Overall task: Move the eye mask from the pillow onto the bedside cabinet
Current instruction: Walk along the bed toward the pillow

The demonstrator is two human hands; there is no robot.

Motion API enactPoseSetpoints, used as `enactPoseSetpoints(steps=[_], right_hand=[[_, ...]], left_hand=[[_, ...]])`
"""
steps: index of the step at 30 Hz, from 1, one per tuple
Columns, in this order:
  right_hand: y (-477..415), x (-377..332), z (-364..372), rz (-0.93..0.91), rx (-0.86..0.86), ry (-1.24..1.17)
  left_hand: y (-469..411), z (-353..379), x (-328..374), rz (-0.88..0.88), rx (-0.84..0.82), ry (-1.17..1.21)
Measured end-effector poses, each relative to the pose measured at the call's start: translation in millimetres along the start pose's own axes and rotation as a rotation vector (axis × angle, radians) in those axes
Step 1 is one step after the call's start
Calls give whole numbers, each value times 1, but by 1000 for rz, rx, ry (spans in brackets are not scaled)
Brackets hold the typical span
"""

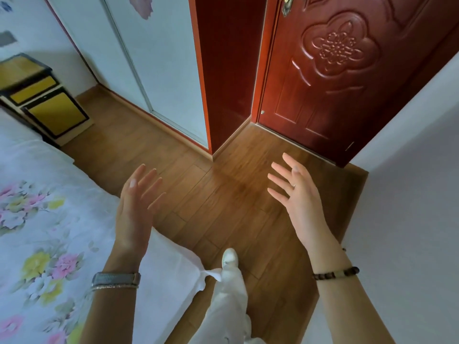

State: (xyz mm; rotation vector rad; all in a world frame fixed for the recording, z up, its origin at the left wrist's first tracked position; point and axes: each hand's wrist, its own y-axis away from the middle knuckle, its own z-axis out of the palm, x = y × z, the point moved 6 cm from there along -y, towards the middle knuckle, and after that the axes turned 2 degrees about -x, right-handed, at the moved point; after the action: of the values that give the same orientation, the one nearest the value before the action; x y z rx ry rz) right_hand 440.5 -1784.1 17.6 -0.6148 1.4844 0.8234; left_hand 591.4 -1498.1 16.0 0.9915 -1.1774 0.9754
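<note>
While both arms reach out over the floor (223, 194), the left hand (135, 202) sits at centre-left of the frame, fingers (149, 180) spread and released, holding nothing. Over at centre-right, the right hand (298, 194) is just as open, its fingers fanned wide and a ring (294, 185) showing on one of them; nothing in that grip either. A watch (115, 279) wraps the left wrist with a thin bangle (114, 287) just below it, and a bead bracelet (335, 273) circles the right wrist.

Down the left side of the frame runs the bed (49, 219), its floral cover white with pink and yellow blooms, the corner of the sheet hanging near a white trouser leg (231, 294) and a white shoe (229, 256) at bottom centre. Up in the upper left stands the cabinet (44, 100), yellow fronts in dark frames, right beside the bed's far end; its top reads as bare yellow, though that corner is a bit blurred. The eye mask is not to be seen anywhere in this view, and the pillow is out of frame as well.

Across the top, a white wardrobe (161, 70) with sliding panels fills the upper middle, and a carved red-brown door (335, 70) takes the upper right, with a pale wall (409, 194) down the right edge.
</note>
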Motion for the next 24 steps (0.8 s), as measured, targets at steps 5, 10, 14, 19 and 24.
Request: enactPoseSetpoints(steps=[5, 10, 14, 19, 24], right_hand=[[-72, -20, 26, -7, -71, 14], [-154, -43, 62, 3, -141, 12], [-210, -57, 107, 5, -212, 19], [-263, -63, 174, 18, -342, 33], [-312, -62, 245, 47, -506, 17]], left_hand=[[-68, 9, 3, 23, 28, 50], [-136, 13, 14, 51, 50, 88], [-179, 1, 30, 83, 87, 67], [-210, -37, 47, 97, 186, 105], [-238, -77, 50, 102, 344, 146]])
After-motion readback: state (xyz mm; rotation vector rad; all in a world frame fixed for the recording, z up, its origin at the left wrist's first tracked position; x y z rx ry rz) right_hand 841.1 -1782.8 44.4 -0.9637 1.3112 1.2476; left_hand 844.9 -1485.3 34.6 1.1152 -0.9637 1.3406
